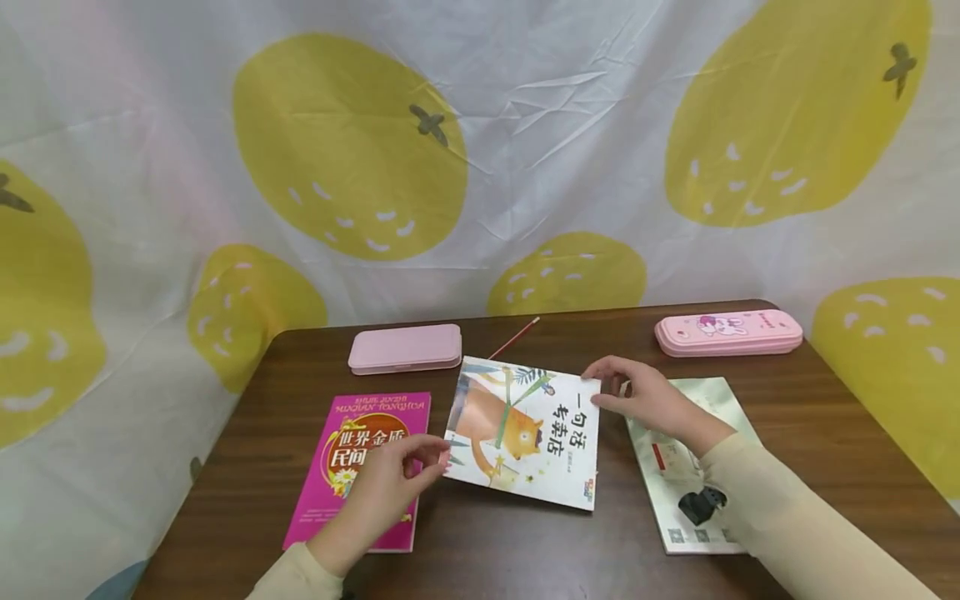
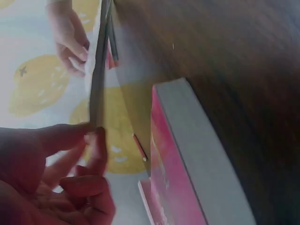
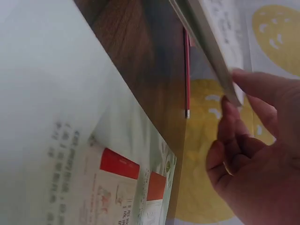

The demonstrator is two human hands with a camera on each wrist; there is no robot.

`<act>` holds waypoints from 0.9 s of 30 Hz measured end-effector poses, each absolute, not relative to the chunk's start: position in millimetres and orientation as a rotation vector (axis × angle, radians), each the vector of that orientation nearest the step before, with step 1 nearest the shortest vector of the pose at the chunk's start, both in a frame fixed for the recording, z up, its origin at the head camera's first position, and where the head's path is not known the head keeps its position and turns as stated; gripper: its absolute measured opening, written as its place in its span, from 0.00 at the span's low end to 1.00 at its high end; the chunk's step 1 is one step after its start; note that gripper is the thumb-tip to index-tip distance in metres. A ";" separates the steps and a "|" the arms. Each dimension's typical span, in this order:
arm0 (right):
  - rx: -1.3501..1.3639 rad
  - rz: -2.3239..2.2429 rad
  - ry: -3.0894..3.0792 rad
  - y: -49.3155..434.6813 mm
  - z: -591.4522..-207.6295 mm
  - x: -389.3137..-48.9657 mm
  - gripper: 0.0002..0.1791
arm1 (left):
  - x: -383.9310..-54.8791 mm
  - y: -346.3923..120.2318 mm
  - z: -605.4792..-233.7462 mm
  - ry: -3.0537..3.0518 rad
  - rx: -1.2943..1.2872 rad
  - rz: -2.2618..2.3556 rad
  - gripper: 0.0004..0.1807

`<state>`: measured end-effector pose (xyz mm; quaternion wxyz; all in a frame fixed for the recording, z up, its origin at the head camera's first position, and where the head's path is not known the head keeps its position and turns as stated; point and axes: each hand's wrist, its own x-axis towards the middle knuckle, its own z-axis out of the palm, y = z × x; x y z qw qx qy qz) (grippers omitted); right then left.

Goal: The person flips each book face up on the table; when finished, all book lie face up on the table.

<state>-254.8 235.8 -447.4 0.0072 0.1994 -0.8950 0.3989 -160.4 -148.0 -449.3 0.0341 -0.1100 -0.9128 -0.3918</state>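
Observation:
Both hands hold a thin white picture book (image 1: 525, 429) with an orange animal on its cover, raised above the table between two other books. My left hand (image 1: 390, 492) pinches its lower left edge between thumb and fingers, in front of a magenta book (image 1: 315, 492). At the upper right corner, my right hand (image 1: 637, 396) grips the book between thumb and fingers. The left wrist view shows the picture book (image 2: 97, 70) edge-on. Under the right forearm lies a pale green book (image 1: 652, 467), partly covered by the sleeve.
A plain pink case (image 1: 405, 348) sits at the back left of the brown wooden table (image 1: 525, 554). Behind the picture book lies a red pencil (image 1: 517, 336). At the back right is a pink pencil case (image 1: 727, 331) with a rabbit print. A lemon-patterned curtain (image 1: 525, 167) hangs behind.

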 end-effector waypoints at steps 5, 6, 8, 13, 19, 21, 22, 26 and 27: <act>0.738 1.174 -2.924 234.0 -453.6 -256.7 0.21 | -158.4 -146.9 -457.5 -2.921 -0.406 -1.180 0.15; 0.746 1.156 -2.939 233.5 -454.3 -256.8 0.21 | -158.0 -146.5 -458.8 -2.937 -0.421 -1.203 0.15; 0.763 1.132 -2.956 233.3 -455.2 -257.0 0.21 | -157.5 -145.3 -460.9 -2.960 -0.449 -1.242 0.16; 0.816 1.038 -2.975 234.6 -456.7 -259.7 0.21 | -156.4 -141.4 -462.9 -2.969 -0.528 -1.368 0.19; 0.843 0.946 -2.979 232.4 -460.5 -262.4 0.20 | -153.5 -136.8 -461.3 -3.020 -0.554 -1.335 0.20; 0.841 0.921 -2.989 231.5 -461.6 -261.9 0.20 | -152.8 -134.8 -460.4 -3.052 -0.551 -1.304 0.20; 0.846 0.907 -2.991 231.1 -462.1 -261.9 0.20 | -152.6 -133.9 -460.2 -3.065 -0.549 -1.293 0.20; 0.872 0.885 -2.998 231.2 -461.5 -261.8 0.20 | -152.5 -131.0 -458.1 -3.100 -0.539 -1.245 0.20; 0.884 0.888 -2.996 231.7 -461.4 -262.5 0.20 | -153.0 -130.8 -457.7 -3.103 -0.541 -1.233 0.20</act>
